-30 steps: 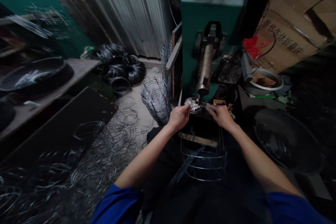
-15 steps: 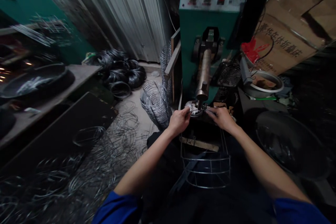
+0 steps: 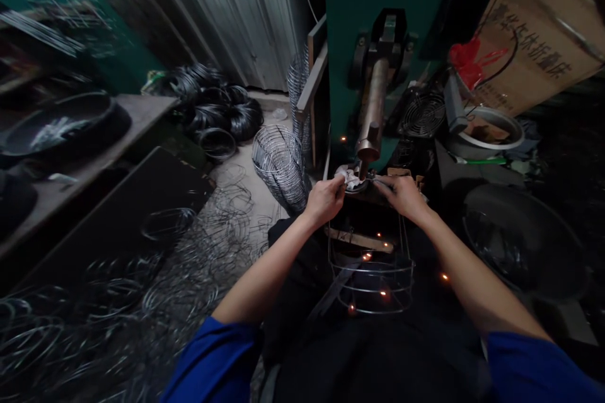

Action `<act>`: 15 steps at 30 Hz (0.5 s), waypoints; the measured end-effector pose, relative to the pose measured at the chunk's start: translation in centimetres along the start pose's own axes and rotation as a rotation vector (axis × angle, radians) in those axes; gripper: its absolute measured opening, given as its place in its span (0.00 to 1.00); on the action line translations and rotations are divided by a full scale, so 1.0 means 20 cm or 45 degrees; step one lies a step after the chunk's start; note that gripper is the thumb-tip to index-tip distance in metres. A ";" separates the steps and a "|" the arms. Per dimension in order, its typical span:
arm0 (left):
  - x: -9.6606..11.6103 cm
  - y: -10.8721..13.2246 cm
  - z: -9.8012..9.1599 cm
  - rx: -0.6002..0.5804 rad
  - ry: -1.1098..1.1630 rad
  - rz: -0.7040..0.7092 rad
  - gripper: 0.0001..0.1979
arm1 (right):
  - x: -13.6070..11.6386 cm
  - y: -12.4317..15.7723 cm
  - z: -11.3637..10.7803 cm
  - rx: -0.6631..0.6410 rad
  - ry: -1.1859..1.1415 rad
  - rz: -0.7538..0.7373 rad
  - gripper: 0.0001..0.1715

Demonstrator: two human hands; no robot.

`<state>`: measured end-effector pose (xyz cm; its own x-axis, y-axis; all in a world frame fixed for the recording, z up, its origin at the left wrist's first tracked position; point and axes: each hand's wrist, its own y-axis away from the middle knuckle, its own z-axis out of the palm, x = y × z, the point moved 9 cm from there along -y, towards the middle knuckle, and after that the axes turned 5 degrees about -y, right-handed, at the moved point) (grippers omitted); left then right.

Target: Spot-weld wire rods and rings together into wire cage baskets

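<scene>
A round wire basket frame (image 3: 371, 277) hangs in front of me under the copper electrode (image 3: 369, 150) of a green spot-welding machine (image 3: 378, 44). My left hand (image 3: 325, 199) is closed, pinching the frame's top wire just left of the electrode tip. On the right side of the tip, my right hand (image 3: 403, 195) is closed on the same wire. Orange sparks dot the frame and the dark area below the electrode.
Stacked wire baskets (image 3: 280, 167) stand left of the machine. Loose wire rings (image 3: 189, 277) cover the floor, with black wire coils (image 3: 222, 110) behind. A dark bowl (image 3: 524, 245) sits at my right, a small fan (image 3: 423, 114) and cardboard box (image 3: 534, 44) beyond it.
Sparks have appeared around the wire frame and electrode. My view has dropped slightly, cutting off the machine's control panel. Both hands stay at the electrode.
</scene>
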<state>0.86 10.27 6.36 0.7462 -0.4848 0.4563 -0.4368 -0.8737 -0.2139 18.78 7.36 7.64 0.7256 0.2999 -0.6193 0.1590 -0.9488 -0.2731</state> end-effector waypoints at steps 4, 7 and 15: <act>0.01 0.01 0.01 0.002 -0.017 0.038 0.08 | 0.02 0.01 0.01 0.018 -0.064 -0.008 0.15; 0.02 0.01 0.01 -0.003 -0.047 0.055 0.09 | 0.04 0.02 0.02 0.033 -0.122 -0.007 0.15; 0.01 0.02 0.03 -0.010 -0.046 0.055 0.09 | 0.06 0.02 0.00 0.097 -0.201 0.077 0.16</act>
<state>1.09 9.85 5.89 0.7440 -0.5235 0.4153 -0.4729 -0.8516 -0.2263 19.68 7.30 6.87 0.6173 0.2601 -0.7425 0.0628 -0.9571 -0.2830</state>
